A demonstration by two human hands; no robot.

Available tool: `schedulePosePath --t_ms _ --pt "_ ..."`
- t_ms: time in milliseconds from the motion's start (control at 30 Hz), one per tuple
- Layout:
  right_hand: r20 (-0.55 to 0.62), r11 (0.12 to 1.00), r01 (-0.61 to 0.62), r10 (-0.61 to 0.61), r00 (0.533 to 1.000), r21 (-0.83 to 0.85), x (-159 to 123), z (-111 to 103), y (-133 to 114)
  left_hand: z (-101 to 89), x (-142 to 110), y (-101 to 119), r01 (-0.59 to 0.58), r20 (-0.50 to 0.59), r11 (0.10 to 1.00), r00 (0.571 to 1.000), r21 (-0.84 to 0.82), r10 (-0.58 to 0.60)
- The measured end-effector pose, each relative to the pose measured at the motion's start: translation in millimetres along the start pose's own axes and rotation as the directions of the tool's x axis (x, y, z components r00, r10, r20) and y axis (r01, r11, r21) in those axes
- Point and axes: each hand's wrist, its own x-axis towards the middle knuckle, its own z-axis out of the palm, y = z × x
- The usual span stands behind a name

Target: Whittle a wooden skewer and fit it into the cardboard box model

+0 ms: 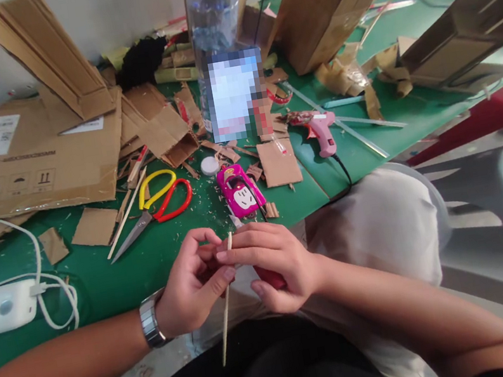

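Observation:
Close to my body, just off the table's front edge, both hands meet around a thin wooden stick [227,329]. My left hand [186,289], with a metal watch on the wrist, pinches the stick between thumb and fingers. Its lower end points down towards my black shirt. My right hand [283,260] is curled round a red-handled knife [271,276], mostly hidden by the palm and fingers. What looks like its blade tip shows beyond the knuckles. The right fingertips rest against the upper part of the stick.
Yellow-and-red-handled scissors [148,222], a magenta socket block [241,190] and a pink glue gun [320,132] lie on the green table [117,278]. Behind stand a large plastic bottle [212,27], a blurred-out phone [235,91] and cardboard pieces [27,174]. A white power bank [1,309] with cables lies left.

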Motion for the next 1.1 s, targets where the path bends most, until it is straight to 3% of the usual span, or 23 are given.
schedulePosePath --t_ms 167,267,400,567,700,933,1100 --pt "-0.059 1.0 -0.002 0.004 0.998 0.031 -2.1 2.2 3.4 -2.1 4.4 -1.0 0.017 -0.108 0.997 0.994 -0.072 -0.025" --pt "-0.057 0.999 0.018 -0.016 0.998 0.038 -3.2 1.6 6.0 -4.1 11.8 -1.2 0.09 -0.168 0.97 0.977 -0.224 -0.129" --pt "-0.005 0.994 0.098 -0.098 0.995 0.043 -3.3 2.9 5.4 -3.0 18.1 0.8 0.197 -0.152 0.926 0.955 -0.323 -0.256" --pt "-0.033 0.978 0.198 -0.196 0.98 0.072 -1.9 11.8 -1.0 -1.4 14.9 -2.2 0.244 -0.075 0.917 0.957 -0.317 -0.28" --pt "-0.023 0.976 0.202 -0.201 0.979 0.084 -2.4 18.4 -4.1 -4.2 10.2 -8.2 0.246 -0.012 0.926 0.966 -0.287 -0.26" --pt "-0.006 0.972 0.218 -0.218 0.976 0.086 -4.8 23.6 -5.3 -6.8 4.6 -10.0 0.279 -0.005 0.958 0.96 -0.061 -0.28" --pt "0.02 0.966 0.258 -0.258 0.966 0.01 -4.3 26.4 -5.4 -5.0 3.7 -7.1 0.33 -0.003 0.937 0.943 -0.119 -0.333"
